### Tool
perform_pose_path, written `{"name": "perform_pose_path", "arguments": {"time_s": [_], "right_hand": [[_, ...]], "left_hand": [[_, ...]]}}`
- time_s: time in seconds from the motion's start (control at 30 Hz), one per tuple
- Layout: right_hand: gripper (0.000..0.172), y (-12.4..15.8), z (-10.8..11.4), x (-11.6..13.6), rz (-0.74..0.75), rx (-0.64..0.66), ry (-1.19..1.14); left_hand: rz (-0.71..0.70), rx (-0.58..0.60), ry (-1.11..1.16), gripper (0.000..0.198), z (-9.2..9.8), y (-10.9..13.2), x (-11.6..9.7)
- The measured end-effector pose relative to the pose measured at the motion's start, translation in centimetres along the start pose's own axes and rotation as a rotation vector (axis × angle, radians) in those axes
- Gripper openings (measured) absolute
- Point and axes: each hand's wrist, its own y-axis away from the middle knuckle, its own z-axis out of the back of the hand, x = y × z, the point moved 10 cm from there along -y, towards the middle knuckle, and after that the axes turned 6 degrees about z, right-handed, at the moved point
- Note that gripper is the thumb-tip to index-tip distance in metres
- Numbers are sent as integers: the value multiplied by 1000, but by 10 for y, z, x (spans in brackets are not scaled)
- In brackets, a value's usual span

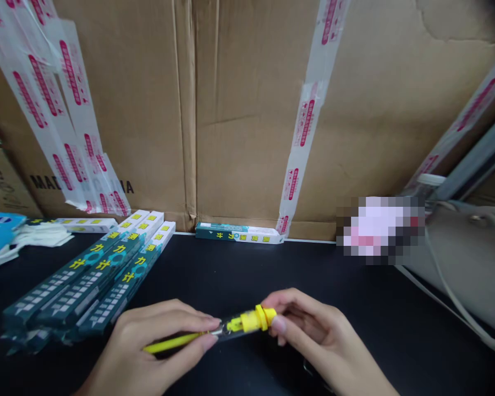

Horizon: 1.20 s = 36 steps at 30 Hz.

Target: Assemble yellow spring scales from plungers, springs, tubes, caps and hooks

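A clear tube (235, 325) with yellow parts inside is held between both hands over the black table. My left hand (160, 341) pinches the tube's left end with thumb and fingers, and a thin yellow rod (173, 343) sticks out there, passing under the fingers. At the other end, my right hand (309, 330) grips the yellow cap (263, 317) between thumb and index finger. The remaining right fingers are curled behind.
Several long green-and-white boxes (103, 264) lie at the left. Another such box (239, 233) rests against the large cardboard wall (239, 110). White cloth (41, 237) and a blue packet (0, 234) are far left; a grey bag (470, 264) stands right.
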Motion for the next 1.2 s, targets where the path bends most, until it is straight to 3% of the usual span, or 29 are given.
{"name": "perform_pose_path", "arguments": {"time_s": [0.13, 0.23, 0.37, 0.47, 0.53, 0.67, 0.7, 0.8, 1.0, 1.2], "right_hand": [[28, 1, 0, -9, -21, 23, -9], [29, 1, -2, -12, -22, 69, 113], [41, 2, -9, 6, 154, 130, 489], [48, 4, -16, 19, 291, 150, 608], [45, 4, -14, 21, 307, 119, 606], [12, 2, -7, 15, 231, 67, 426], [11, 2, -6, 13, 209, 65, 352], [20, 2, -5, 10, 180, 62, 222], [10, 2, -6, 9, 194, 83, 273], [39, 2, -13, 21, 294, 137, 554]], "left_hand": [[41, -8, 19, 24, 0, 1, 8], [3, -10, 20, 23, 0, 1, 2], [-42, 22, 9, 25, -2, 0, -6], [-79, 39, -17, 26, -3, 0, -10], [-87, 25, -23, 26, -2, 0, -12], [-54, 13, -11, 24, 0, -1, -9], [-30, 11, -5, 23, 0, -2, -7], [30, 22, -8, 19, 0, -4, 0], [2, -13, -23, 18, 3, -6, -6], [-121, 5, -27, 24, -2, 2, -17]]}}
